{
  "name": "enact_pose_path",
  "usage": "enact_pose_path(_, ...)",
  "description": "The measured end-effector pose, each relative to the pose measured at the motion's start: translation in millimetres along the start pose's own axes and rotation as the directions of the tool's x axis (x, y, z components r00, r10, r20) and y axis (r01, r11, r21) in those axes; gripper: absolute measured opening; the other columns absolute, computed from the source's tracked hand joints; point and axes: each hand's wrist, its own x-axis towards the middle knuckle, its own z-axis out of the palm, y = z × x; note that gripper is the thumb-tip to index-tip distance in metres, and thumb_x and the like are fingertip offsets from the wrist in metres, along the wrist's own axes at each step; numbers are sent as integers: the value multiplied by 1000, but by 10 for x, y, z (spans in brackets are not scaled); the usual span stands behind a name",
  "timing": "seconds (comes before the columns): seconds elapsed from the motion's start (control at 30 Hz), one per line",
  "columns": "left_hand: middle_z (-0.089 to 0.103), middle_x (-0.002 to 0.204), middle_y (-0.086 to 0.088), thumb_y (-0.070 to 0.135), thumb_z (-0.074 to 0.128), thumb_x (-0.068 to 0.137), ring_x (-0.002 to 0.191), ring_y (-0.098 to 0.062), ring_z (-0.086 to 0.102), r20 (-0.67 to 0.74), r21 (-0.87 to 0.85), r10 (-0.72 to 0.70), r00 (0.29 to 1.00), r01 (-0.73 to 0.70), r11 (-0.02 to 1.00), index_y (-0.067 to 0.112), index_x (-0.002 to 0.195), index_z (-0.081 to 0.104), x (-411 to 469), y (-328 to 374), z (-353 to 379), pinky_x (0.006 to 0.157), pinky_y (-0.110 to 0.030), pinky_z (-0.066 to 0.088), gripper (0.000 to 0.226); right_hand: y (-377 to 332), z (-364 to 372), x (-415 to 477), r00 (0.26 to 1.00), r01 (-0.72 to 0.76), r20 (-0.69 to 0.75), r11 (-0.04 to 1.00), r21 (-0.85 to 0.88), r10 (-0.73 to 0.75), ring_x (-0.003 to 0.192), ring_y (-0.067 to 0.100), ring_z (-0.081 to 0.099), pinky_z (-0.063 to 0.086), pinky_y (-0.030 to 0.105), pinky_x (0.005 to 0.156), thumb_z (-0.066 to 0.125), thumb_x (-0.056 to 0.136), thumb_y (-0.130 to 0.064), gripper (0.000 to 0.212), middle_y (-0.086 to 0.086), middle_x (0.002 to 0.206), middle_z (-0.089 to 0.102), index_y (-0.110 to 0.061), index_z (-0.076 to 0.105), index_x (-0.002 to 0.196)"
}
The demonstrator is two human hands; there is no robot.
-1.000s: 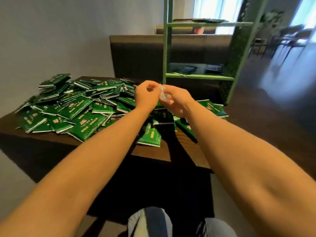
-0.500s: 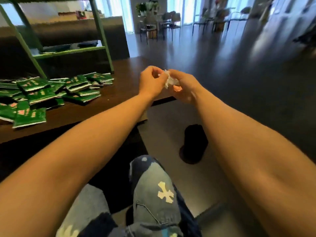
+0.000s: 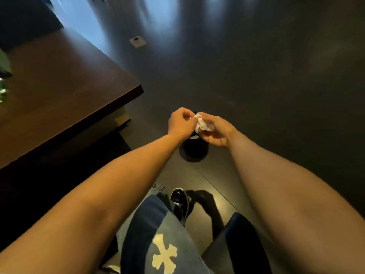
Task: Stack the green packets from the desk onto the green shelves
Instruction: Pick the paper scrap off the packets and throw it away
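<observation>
Both hands are held out together over the floor, to the right of the desk's corner. My left hand (image 3: 180, 123) and my right hand (image 3: 214, 130) pinch a crumpled piece of clear white wrapper (image 3: 201, 123) between them. Directly beneath the hands stands a small round black bin (image 3: 194, 152) on the floor. The green packets (image 3: 4, 76) show only as a blurred sliver at the far left edge, on the dark wooden desk (image 3: 65, 82). The green shelves are out of view.
The desk's corner (image 3: 139, 89) juts toward the hands. Dark glossy floor (image 3: 256, 76) spreads to the right and beyond, with a small square floor socket (image 3: 137, 41). My knees in patched jeans (image 3: 158, 234) and a black shoe (image 3: 178, 198) are below.
My view has swung right and down, away from the packet pile and shelves, to the floor. Both hands moved with it, still pinching the wrapper, and now hover over the black bin.
</observation>
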Motion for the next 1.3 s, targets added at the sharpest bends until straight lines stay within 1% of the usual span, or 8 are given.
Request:
enact_pose_path(0.13,64,86,3,8,65,88,85,-18,64,34,-28,-120,992,121,992,24,86,62,520,-406,306,73,-28,54,16,45,-141,673,995,-32,-92,999,8,32,87,22,68,59,27,66,57,98,-4,19,12,104,69,-15,72,104)
enact_pose_path(0.47,67,94,4,17,61,95,92,-17,66,59,-61,-327,943,330,942,21,109,69,1694,-1271,855,88,-41,58,16,275,-337,2373,908,-18,-358,834,-552,-218,102,25,68,61,39,86,70,92,-10,12,2,100,68,-21,67,90)
enact_pose_path(0.6,68,92,2,18,54,98,90,-20,67,92,-17,-406,909,409,912,20,115,69,2001,-1537,981,87,-42,59,23,412,-461,2793,907,-34,-322,715,-698,-272,97,17,64,42,20,60,67,97,-14,14,0,104,70,-18,74,107)
enact_pose_path(0.73,63,118,-5,19,53,99,103,-22,63,191,64,-463,866,460,886,17,135,56,2128,-1697,1033,87,-38,58,36,489,-580,2989,924,-88,-291,600,-795,-249,103,17,61,47,26,79,59,103,-13,27,4,126,68,-15,70,127)
enact_pose_path(0.87,66,101,-7,26,53,100,90,-21,63,173,101,-439,882,427,899,22,102,63,2061,-1693,1020,86,-41,56,11,566,-682,2968,923,-129,-301,545,-829,-240,109,17,63,49,29,83,60,102,-17,21,5,122,69,-16,72,120)
enact_pose_path(1.0,70,100,-13,30,55,99,82,-19,64,178,128,-387,905,369,921,10,100,67,1893,-1481,908,78,-34,54,24,501,-608,2692,918,-103,-294,555,-825,-266,93,18,65,48,27,70,58,100,-16,14,4,102,69,-16,72,103)
enact_pose_path(1.17,65,80,-8,26,56,98,72,-19,61,153,163,-292,944,267,950,6,92,68,1472,-894,700,70,-33,54,24,178,-294,2032,905,-33,-269,574,-818,-331,105,28,68,58,45,93,58,99,-22,13,8,108,71,-23,67,89)
enact_pose_path(1.3,63,76,-2,31,56,96,73,-15,62,128,148,-177,976,158,976,20,78,62,1038,-255,450,74,-33,54,23,-203,-64,1348,879,24,-232,526,-850,-416,108,26,66,55,38,92,59,100,-31,17,6,116,70,-22,69,110)
